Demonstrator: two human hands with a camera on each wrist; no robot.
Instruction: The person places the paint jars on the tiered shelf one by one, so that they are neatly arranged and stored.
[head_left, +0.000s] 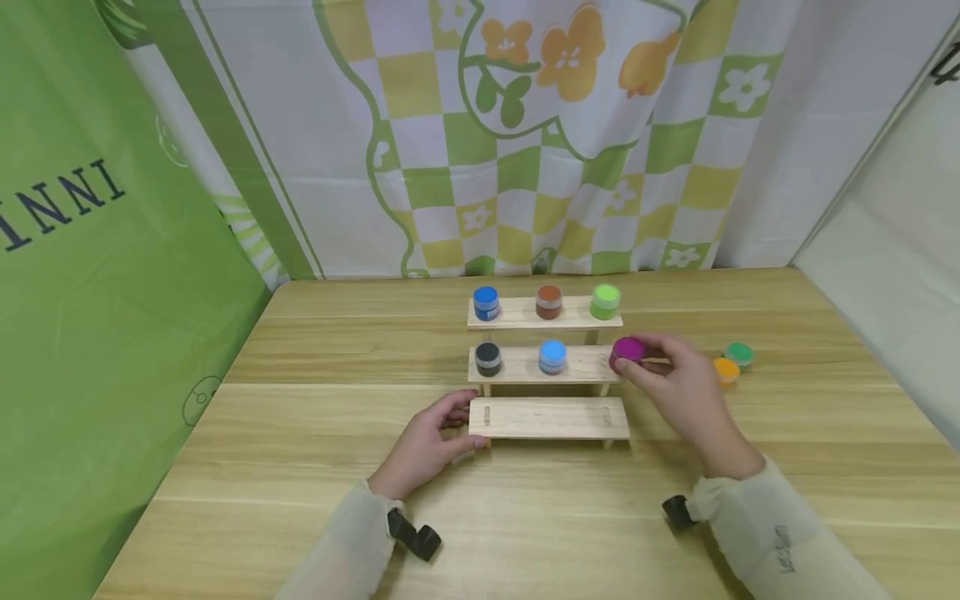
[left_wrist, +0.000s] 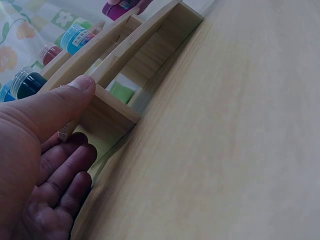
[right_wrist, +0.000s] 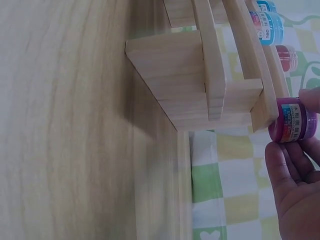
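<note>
A three-tier wooden stand stands on the table. At its lowest step, my left hand holds the left end, the thumb against the board's corner and the other fingers curled beside it. My right hand pinches a purple paint jar between thumb and fingers at the right end of the middle step. In the right wrist view the labelled jar meets the board's edge. On that same step sit a black jar and a light blue jar.
The top step carries a dark blue jar, a brown jar and a light green jar. Right of the stand, a green jar and an orange jar lie on the table. A patterned curtain hangs behind.
</note>
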